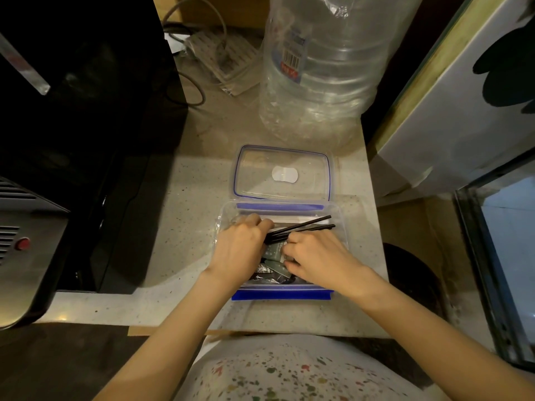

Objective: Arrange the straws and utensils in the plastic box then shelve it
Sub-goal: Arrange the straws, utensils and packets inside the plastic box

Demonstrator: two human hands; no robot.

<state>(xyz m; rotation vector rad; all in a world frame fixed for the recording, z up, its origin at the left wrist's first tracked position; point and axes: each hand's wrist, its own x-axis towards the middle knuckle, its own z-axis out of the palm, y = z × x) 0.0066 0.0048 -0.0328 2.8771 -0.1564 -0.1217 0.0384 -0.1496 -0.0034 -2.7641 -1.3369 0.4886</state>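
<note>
Both hands work inside the open plastic box point(338, 224) on the pale surface point(185, 198).

Nearest, the box's blue front clip point(280, 295) faces the person. Inside the box, the right hand point(317, 260) rests on small packets point(273, 257), its grip curled narrow, whether holding anything I cannot tell. The left hand point(241, 246) has its grip closed around the near ends of the black straws point(304, 227), which slant toward the box's far right corner. Just beyond the box lies its clear lid point(282, 172), touching the far rim. Farther behind the box stands a large clear bottle point(324, 68).
</note>
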